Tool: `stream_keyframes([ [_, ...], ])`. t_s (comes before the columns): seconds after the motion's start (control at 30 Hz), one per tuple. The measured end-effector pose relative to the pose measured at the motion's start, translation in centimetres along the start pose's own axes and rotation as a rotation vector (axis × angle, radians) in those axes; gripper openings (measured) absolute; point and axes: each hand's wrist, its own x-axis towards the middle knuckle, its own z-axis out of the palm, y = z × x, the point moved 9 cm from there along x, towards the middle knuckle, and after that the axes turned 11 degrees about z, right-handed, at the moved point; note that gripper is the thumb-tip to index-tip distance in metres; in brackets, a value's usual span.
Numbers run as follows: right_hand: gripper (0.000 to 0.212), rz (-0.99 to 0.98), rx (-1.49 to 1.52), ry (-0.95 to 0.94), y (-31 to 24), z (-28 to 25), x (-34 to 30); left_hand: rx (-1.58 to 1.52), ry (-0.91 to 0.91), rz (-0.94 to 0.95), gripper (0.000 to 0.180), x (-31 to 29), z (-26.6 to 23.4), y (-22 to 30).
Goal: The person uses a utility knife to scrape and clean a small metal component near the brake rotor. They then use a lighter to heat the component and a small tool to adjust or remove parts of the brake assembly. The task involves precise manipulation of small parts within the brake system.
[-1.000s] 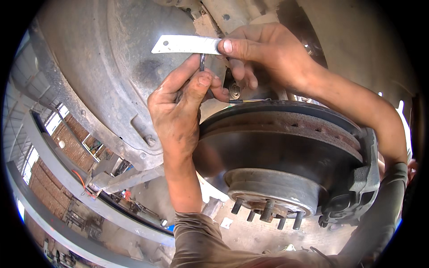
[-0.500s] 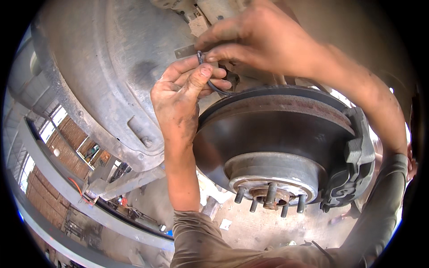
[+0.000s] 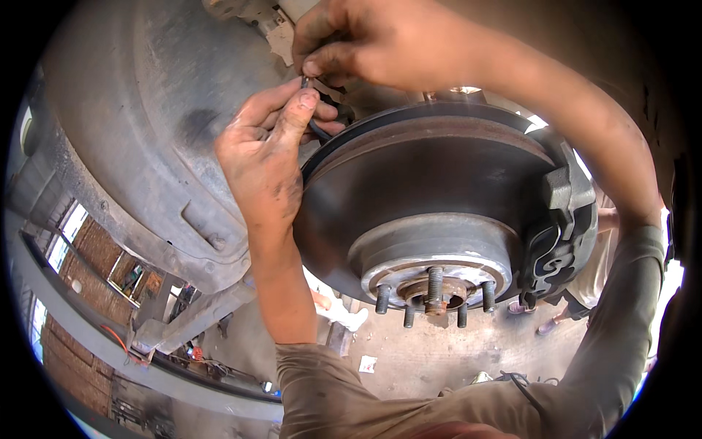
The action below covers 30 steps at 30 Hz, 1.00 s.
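Note:
A thin black cable [image 3: 317,131] is pinched between the thumb and fingers of my left hand [image 3: 267,146], its upper end poking out past the thumb. At that end sits my right hand [image 3: 365,44], thumb and fingers drawn together; whatever lies between them is too small and hidden to name. Just below and to the right is a brake disc [image 3: 424,172] with a hub and several wheel studs [image 3: 435,285]. The cable's lower part passes behind my left fingers toward the disc's far edge.
A dark brake caliper [image 3: 559,241] is mounted on the disc's right side. The grey wheel-arch liner [image 3: 146,132] curves along the left. Lower left runs a grey metal beam [image 3: 183,380]. Another person's legs [image 3: 585,289] show beyond the caliper. White paper [image 3: 368,364] lies on the floor.
The view has shifted, so disc and hands sit higher and further left. My right fingers have come down onto the cable's end; the flat metal strip near them no longer shows.

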Motion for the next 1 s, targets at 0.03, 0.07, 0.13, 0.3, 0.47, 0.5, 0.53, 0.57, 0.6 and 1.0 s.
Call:
stream_keyframes([
  [0.03,0.014,0.085,0.082,-0.023,0.4,0.0,0.0,0.012,-0.007,0.008,0.022,0.0,0.0,0.1],
  [0.07,0.015,0.242,0.151,-0.091,1.0,0.1,-0.1,0.024,-0.013,0.015,0.021,0.0,0.0,0.3],
  [0.13,0.018,0.494,0.169,-0.155,2.2,0.9,0.0,0.047,-0.007,-0.01,0.02,0.0,0.0,0.2],
  [0.3,0.021,0.566,0.299,-0.217,3.2,1.7,-0.4,0.079,0.063,-0.018,0.02,-0.1,-0.4,0.1],
  [0.47,0.025,0.736,0.506,-0.285,5.7,3.6,-0.8,0.108,0.068,0.054,0.021,-0.2,-0.5,0.8],
  [0.5,0.025,0.778,0.52,-0.292,6.0,3.8,-0.9,0.164,0.055,0.071,0.023,-0.2,-0.5,1.0],
  [0.53,0.026,0.819,0.534,-0.299,6.1,3.8,-1.1,0.22,0.044,0.089,0.026,-0.2,-0.5,1.3],
  [0.57,0.026,0.852,0.588,-0.406,5.5,3.9,-1.3,0.256,0.047,0.118,0.024,-0.3,-0.7,1.6],
  [0.6,0.026,0.883,0.641,-0.514,4.5,3.2,-1.4,0.292,0.049,0.146,0.022,-0.4,-0.8,1.8],
  [1.0,0.024,1.061,0.925,-0.695,4.9,4.9,-2.7,0.428,-0.019,0.469,0.008,-0.5,-0.1,4.0],
])
